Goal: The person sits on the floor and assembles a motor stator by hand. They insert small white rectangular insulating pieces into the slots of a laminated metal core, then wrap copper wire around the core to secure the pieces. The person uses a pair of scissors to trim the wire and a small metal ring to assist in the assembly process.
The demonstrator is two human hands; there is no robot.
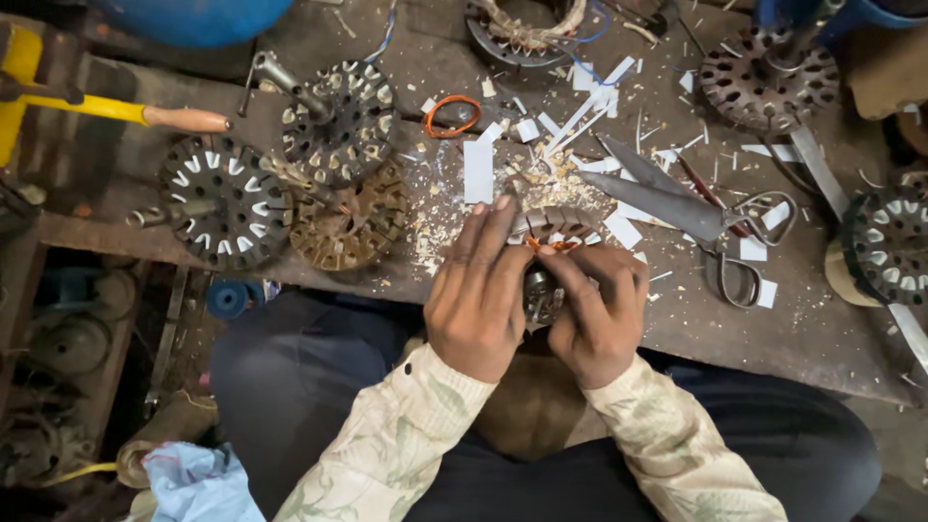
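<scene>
We judge the round slotted steel stator core [553,224], left of the grey scissors [698,217], heavy, rigid, sharp-edged, so both hands' fingers [493,232] clasp its rim.

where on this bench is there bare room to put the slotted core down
The barest patch of bench lies right of the scissors, short of the right-edge core. A smaller gap sits below the orange ring. Around both hands, paper strips and shavings crowd; three cores fill the left.
</scene>
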